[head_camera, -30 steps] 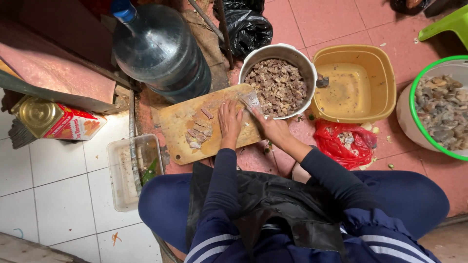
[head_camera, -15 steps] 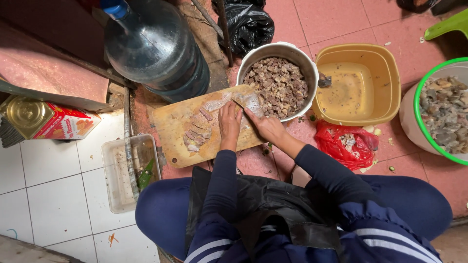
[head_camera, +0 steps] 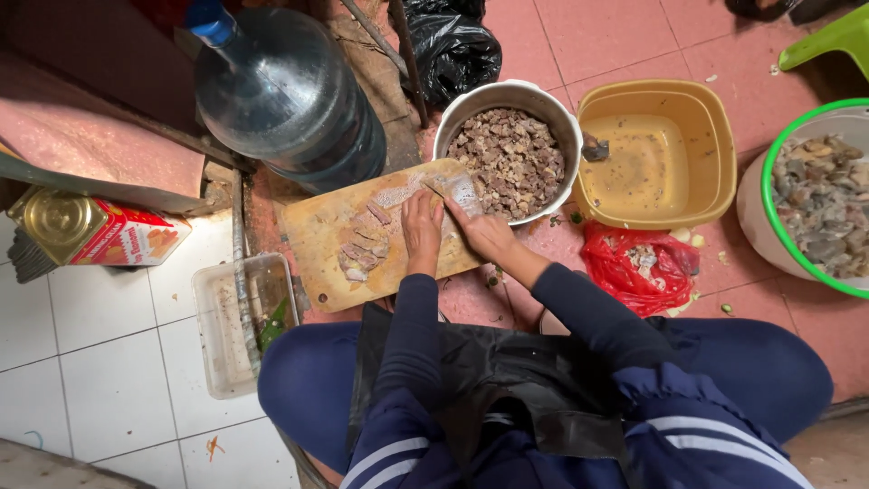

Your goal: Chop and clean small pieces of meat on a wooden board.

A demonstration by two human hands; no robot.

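Head view, looking straight down at a person crouched on a red tiled floor.

Wooden cutting board (head_camera: 330, 244) lies on the floor ahead of the knees. Pale meat strips (head_camera: 362, 249) sit in a loose pile near the board's middle. Left hand (head_camera: 422, 231) rests palm down on the board, fingers flat and spread slightly, just right of the strips; it grips nothing. Right hand (head_camera: 484, 234) is curled around the handle of a knife (head_camera: 460, 192), whose broad blade lies over the board's far right corner, close to the pot rim.

Containers:
- Metal pot (head_camera: 453, 122), touching the board's far edge: filled nearly to the top with small brown-grey meat cubes.
- Yellow square basin (head_camera: 715, 136), just right of the pot: shallow cloudy yellowish liquid, no solids made out.
- Green-rimmed white bucket (head_camera: 769, 172), at the right frame edge: heaped with grey, irregular raw pieces; exact kind cannot be told.
- Red plastic bag (head_camera: 638, 267), on the floor below the basin: open, a few pale scraps inside.
- Clear plastic tub (head_camera: 226, 335), left of the board on white tiles: a green scrap and some residue.
- Large blue water jug (head_camera: 285, 100), lying beyond the board, capped.
- Red and gold tin (head_camera: 95, 231), on its side at far left.
- Black plastic bag (head_camera: 453, 45), behind the pot; contents hidden.
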